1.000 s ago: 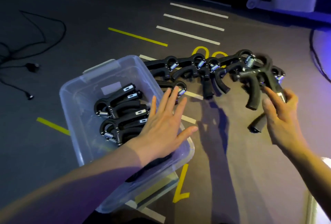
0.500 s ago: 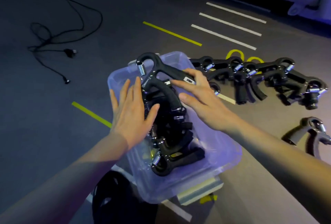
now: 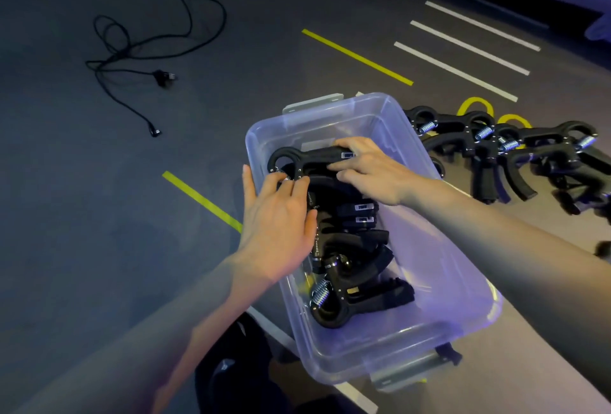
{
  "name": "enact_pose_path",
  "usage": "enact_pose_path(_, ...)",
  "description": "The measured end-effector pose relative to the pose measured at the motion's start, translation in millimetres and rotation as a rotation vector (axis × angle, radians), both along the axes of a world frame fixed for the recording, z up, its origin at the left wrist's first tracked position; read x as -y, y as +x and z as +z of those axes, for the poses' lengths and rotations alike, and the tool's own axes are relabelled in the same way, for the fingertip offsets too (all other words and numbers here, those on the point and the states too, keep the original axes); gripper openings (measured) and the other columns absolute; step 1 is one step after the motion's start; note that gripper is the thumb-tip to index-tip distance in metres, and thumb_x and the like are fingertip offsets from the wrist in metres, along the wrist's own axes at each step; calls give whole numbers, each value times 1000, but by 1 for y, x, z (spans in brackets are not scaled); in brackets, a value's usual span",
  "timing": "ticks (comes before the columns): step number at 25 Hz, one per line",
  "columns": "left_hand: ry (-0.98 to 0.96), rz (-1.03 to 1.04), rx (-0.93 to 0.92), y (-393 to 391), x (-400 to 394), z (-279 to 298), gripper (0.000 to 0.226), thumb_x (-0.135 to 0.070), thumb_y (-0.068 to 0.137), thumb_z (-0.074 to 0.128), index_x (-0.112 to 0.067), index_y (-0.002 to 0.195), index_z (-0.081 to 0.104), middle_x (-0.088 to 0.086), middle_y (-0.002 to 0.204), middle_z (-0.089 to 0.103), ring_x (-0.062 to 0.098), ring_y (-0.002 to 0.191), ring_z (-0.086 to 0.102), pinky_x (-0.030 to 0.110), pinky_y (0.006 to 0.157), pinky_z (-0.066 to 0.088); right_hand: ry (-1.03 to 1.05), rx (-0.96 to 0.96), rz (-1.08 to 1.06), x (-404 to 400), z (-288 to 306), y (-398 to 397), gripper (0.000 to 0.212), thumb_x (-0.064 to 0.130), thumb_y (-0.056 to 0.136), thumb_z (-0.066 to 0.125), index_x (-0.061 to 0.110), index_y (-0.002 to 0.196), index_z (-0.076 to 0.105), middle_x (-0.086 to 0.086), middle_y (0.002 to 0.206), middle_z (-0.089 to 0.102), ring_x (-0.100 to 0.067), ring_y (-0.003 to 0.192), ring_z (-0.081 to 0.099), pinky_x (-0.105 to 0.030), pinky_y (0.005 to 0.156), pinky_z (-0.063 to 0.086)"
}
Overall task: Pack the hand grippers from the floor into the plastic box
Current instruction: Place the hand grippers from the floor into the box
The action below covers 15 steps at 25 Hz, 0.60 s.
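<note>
A clear plastic box (image 3: 443, 284) stands on the dark floor and holds several black hand grippers (image 3: 357, 268) lying in a row. At the box's far end a further hand gripper (image 3: 317, 155) lies on top of them. My right hand (image 3: 373, 168) grips its upper handle with curled fingers. My left hand (image 3: 277, 218) reaches in from the left wall, its fingertips pressing on that gripper's spring end, little finger along the box wall. More hand grippers (image 3: 496, 149) lie in a row on the floor to the right of the box.
A black cable (image 3: 132, 59) lies coiled on the floor at the far left. Yellow tape strips (image 3: 201, 198) and white tape lines (image 3: 463, 46) mark the floor. A dark object (image 3: 231, 374) sits near the box's front left corner.
My right hand carried a hand gripper from the floor row to the box and lowered it onto the far end. My left hand moved onto its spring end. The view shifted left.
</note>
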<state>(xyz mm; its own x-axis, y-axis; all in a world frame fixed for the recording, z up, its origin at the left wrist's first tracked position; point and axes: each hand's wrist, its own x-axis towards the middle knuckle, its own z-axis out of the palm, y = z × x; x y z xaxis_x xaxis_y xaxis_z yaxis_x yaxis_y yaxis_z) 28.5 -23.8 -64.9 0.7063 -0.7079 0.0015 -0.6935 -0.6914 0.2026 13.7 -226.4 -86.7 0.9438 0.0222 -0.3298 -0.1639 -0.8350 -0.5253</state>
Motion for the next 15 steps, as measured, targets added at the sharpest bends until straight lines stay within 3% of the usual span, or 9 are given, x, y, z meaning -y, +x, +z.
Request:
enact_pose_path(2,-10,4,11,0,0,-2,41,-26,81,60,-7,118,56,8,98,66,31,113,49,60,108,4,-117,21,60,1,-9,4,39,32,99,34,18,118,65,-2,153,26,-22,142,13,-34,116,12)
enact_pose_path(5,-16,14,9,0,0,-3,40,-25,81,60,-7,116,57,8,99,67,32,114,49,59,108,5,-250,250,56,-7,-19,-9,42,39,95,37,11,107,66,-10,147,33,-29,136,26,-40,113,23)
enact_pose_path(7,-20,16,19,-1,0,-4,39,-24,80,61,-7,114,58,8,97,67,32,112,50,60,108,7,-293,296,89,-17,-23,-19,45,43,95,38,12,119,58,-13,150,27,-35,138,23,-45,114,23)
enact_pose_path(9,-28,19,28,-1,1,-5,38,-23,78,62,-7,113,59,8,96,67,31,110,52,60,107,9,-393,181,171,-24,-26,-23,56,50,96,31,22,144,34,-10,158,7,-36,144,4,-49,116,9)
enact_pose_path(11,-30,22,19,-1,1,-4,39,-24,79,61,-8,115,58,7,98,67,30,111,50,59,108,6,-512,135,225,-22,-28,-20,62,54,96,29,30,150,11,-4,159,-9,-34,145,-7,-50,115,1)
enact_pose_path(15,-26,24,13,0,0,-3,33,-24,80,60,-9,109,59,5,96,67,29,110,51,59,108,7,-653,122,275,-15,-25,-13,61,43,97,40,27,149,12,-1,159,-13,-28,146,-6,-51,115,4)
